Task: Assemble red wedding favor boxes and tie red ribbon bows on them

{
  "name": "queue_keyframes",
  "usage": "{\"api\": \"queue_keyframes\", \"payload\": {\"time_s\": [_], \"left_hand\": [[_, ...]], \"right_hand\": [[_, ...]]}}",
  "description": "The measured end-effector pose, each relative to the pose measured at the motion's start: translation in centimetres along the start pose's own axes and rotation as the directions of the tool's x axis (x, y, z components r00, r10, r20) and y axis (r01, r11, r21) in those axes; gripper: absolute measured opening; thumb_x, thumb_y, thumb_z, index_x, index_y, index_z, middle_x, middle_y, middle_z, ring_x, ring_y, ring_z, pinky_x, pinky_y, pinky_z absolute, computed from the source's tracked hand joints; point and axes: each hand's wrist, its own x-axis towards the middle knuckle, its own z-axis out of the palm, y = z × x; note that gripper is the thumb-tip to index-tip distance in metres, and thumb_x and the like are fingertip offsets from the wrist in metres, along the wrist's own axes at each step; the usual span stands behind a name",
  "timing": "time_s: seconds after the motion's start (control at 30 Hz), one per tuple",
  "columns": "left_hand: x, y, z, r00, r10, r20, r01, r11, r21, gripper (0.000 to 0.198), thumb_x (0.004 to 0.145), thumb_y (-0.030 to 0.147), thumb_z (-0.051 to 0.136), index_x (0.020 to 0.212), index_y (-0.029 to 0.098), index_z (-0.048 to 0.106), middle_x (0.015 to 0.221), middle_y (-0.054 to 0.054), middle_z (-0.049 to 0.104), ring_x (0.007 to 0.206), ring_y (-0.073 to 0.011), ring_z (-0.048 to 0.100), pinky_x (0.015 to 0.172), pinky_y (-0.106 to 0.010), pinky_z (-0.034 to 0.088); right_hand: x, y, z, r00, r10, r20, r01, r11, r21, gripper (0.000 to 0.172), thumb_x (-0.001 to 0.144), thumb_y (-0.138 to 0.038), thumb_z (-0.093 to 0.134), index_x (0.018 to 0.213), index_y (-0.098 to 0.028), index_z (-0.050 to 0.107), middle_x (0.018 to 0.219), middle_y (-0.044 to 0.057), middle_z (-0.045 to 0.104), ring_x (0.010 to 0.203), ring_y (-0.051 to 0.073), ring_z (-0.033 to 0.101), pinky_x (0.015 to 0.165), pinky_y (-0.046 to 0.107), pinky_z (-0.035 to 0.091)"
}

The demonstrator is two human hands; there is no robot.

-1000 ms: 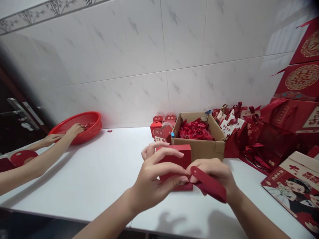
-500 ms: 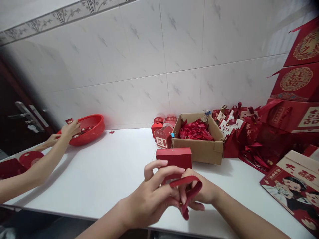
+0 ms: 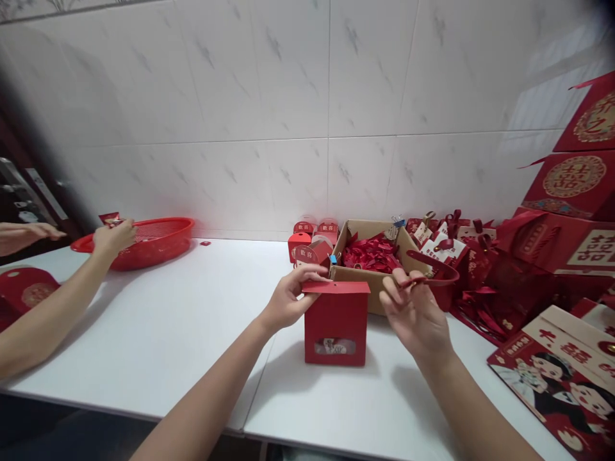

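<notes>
A red gift box (image 3: 335, 320) with a small clear window low on its front stands upright on the white table. My left hand (image 3: 291, 298) pinches the top left corner of its folded flap, which has a small hole in the middle. To the right of the box, my right hand (image 3: 416, 314) is raised with a looped red ribbon (image 3: 439, 280) between its fingers. The ribbon is apart from the box. Behind both stands a cardboard carton (image 3: 355, 275) heaped with red ribbons (image 3: 372, 253).
Small red boxes (image 3: 313, 238) stand beside the carton; gift bags (image 3: 446, 240) and stacked red boxes (image 3: 562, 176) fill the right. A printed bag (image 3: 552, 378) lies in front. At left, a co-worker's hand (image 3: 113, 240) holds a small red packet by a red basket (image 3: 163, 246).
My hands have moved apart: the left from the ribbon to the box's flap, the right outward and up with the ribbon. The co-worker's hand has lifted a packet beside the basket.
</notes>
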Motion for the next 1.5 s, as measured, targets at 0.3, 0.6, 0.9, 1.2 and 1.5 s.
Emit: {"api": "queue_keyframes", "payload": {"time_s": [0.3,0.6,0.9,1.2,1.5], "left_hand": [[-0.9,-1.0,0.8,0.979,0.201,-0.006,-0.196,0.959,0.204,0.014,0.078,0.015,0.054,0.09,0.016,0.061,0.081,-0.006,0.066,0.065,-0.0132,0.059,0.054,-0.023,0.046],[-2.5,-1.1,2.6,0.943,0.31,-0.123,-0.282,0.938,0.2,0.024,0.084,0.011,0.052,0.105,0.021,0.043,0.09,-0.004,0.061,0.076,-0.0129,0.061,0.065,-0.025,0.052],[-3.5,-0.7,3.2,0.871,0.485,-0.078,-0.465,0.865,0.189,0.051,0.082,0.003,0.05,0.126,0.024,0.033,0.096,-0.006,0.062,0.087,-0.0165,0.065,0.076,-0.031,0.055],[-3.4,1.8,1.5,0.976,0.172,0.132,-0.139,0.963,-0.23,0.053,0.091,0.044,0.04,0.138,0.025,0.025,0.088,-0.007,0.059,0.08,-0.0183,0.059,0.07,-0.032,0.05],[-2.7,2.6,0.5,0.955,0.157,0.25,-0.141,0.987,-0.079,0.035,0.082,0.043,0.053,0.105,0.019,0.063,0.09,-0.007,0.049,0.083,-0.0191,0.049,0.077,-0.034,0.045]], "right_hand": [[-1.2,2.8,1.1,0.991,0.133,0.028,-0.107,0.891,-0.441,0.012,0.075,-0.033,0.071,0.074,-0.022,0.067,0.131,0.007,0.051,0.124,0.026,0.046,0.093,0.04,0.045],[-2.4,3.2,2.4,1.0,-0.023,-0.007,0.01,0.658,-0.753,0.007,0.08,-0.027,0.065,0.081,-0.021,0.069,0.121,0.01,0.053,0.11,0.023,0.055,0.082,0.033,0.052],[-3.3,3.5,2.8,0.992,-0.123,-0.009,0.076,0.667,-0.741,0.039,0.077,-0.02,0.066,0.112,-0.024,0.049,0.102,0.007,0.063,0.089,0.019,0.064,0.075,0.032,0.054],[-3.4,2.2,3.4,0.929,-0.207,0.308,0.369,0.615,-0.697,0.019,0.075,-0.011,0.066,0.079,-0.022,0.051,0.074,0.0,0.063,0.063,0.013,0.061,0.057,0.024,0.05],[-3.4,2.2,3.6,0.734,-0.292,0.613,0.675,0.409,-0.614,0.025,0.076,-0.002,0.06,0.093,-0.019,0.054,0.075,0.004,0.067,0.067,0.015,0.063,0.066,0.034,0.048]]}}
